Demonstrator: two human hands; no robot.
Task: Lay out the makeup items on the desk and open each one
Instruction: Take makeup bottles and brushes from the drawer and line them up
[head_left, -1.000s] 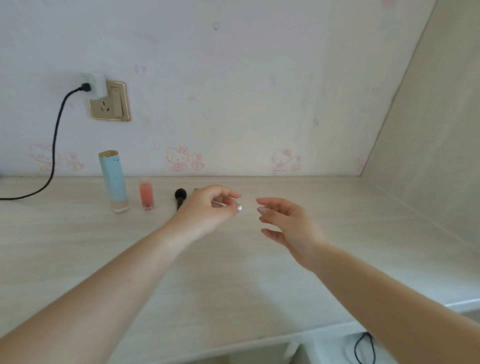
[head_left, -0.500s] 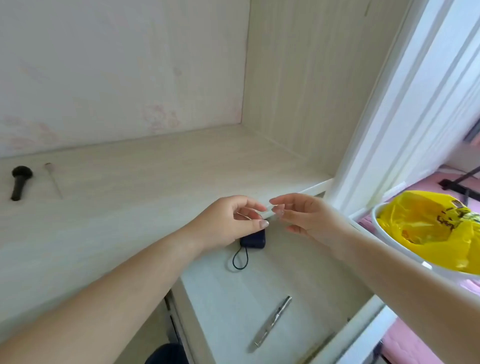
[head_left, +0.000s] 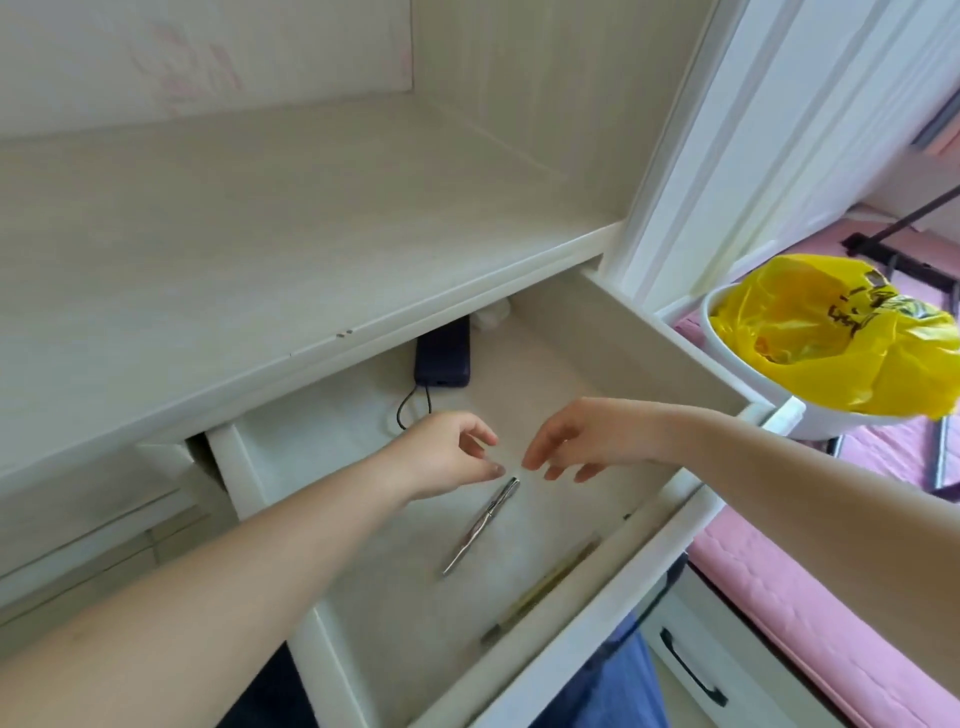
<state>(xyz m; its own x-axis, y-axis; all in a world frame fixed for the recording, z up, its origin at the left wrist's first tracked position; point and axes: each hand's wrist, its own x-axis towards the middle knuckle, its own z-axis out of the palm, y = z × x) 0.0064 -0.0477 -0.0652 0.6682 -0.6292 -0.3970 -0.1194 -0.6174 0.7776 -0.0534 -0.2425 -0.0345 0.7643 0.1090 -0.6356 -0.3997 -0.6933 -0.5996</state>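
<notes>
Both hands hover at frame centre over the open pale woodgrain drawer (head_left: 613, 332). Left hand (head_left: 447, 457) and right hand (head_left: 587, 436) show fingers loosely curled, apart, empty. A slim metallic pen (head_left: 480, 525) lies just below them.

Pen (head_left: 480, 526) in drawer (head_left: 631, 327), below desk (head_left: 260, 234)

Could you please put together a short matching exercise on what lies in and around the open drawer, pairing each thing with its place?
Things:
1. silver pen
2. dark blue power bank
3. yellow plastic bag
4. olive pencil

Places:
A. inside the white bin to the right of the drawer
B. at the back of the drawer, partly under the desk top
C. along the drawer's front wall
D. in the middle of the drawer floor, just below both hands

Pairs: 1-D, 2-B, 3-A, 4-C
</notes>
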